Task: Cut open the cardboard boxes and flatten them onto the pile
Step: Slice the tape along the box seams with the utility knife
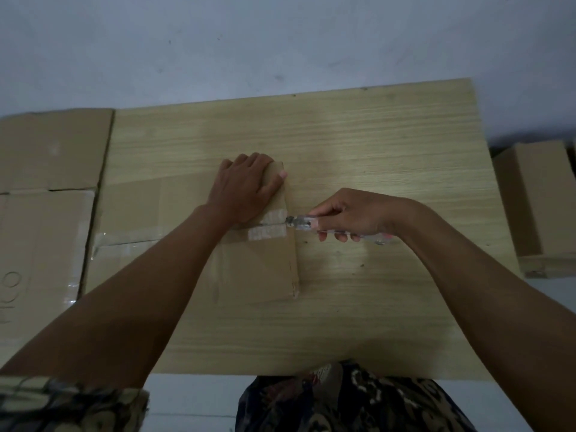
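Note:
A brown cardboard box (pixel 258 266) lies on the wooden table (pixel 358 145), its seam closed with clear tape. My left hand (pixel 246 188) presses flat on the box's far right part, fingers over its far edge. My right hand (pixel 352 213) grips a tool with a clear handle (pixel 307 222). The tool's metal tip touches the taped seam at the box's right edge. My left forearm hides part of the box's top.
A pile of flattened cardboard (pixel 46 188) lies to the left, beside the table. More closed boxes (pixel 539 198) stand at the right, off the table's edge. A pale wall runs behind the table.

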Action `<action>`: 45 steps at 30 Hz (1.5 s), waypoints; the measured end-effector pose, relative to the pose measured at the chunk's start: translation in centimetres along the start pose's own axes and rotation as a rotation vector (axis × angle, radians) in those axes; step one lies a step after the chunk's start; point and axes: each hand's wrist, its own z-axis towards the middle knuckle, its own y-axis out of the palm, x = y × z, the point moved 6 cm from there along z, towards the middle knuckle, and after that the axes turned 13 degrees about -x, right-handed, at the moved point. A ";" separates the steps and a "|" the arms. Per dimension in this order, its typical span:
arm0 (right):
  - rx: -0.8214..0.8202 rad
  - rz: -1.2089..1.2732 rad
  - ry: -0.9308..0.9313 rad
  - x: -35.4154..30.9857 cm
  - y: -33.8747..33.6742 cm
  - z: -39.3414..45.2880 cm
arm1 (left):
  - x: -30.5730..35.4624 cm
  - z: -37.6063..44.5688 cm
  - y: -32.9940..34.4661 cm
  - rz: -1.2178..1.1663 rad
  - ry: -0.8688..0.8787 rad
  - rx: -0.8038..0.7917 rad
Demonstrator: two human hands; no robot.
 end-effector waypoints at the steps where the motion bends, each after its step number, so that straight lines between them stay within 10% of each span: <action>1: -0.005 -0.007 0.001 -0.1 0.0 0.0 | 0.0 0.0 0.0 -0.002 0.000 -0.001; 22: -0.102 -0.029 0.074 0.7 2.7 -0.9 | 0.0 0.0 0.1 -0.003 -0.024 0.006; 38: 0.593 0.324 0.022 3.5 2.6 -1.1 | -5.3 -3.4 -0.7 -0.265 -0.450 0.094; 45: 0.715 0.100 0.152 5.6 5.6 1.9 | -6.6 -7.6 -1.4 -0.251 -0.149 0.011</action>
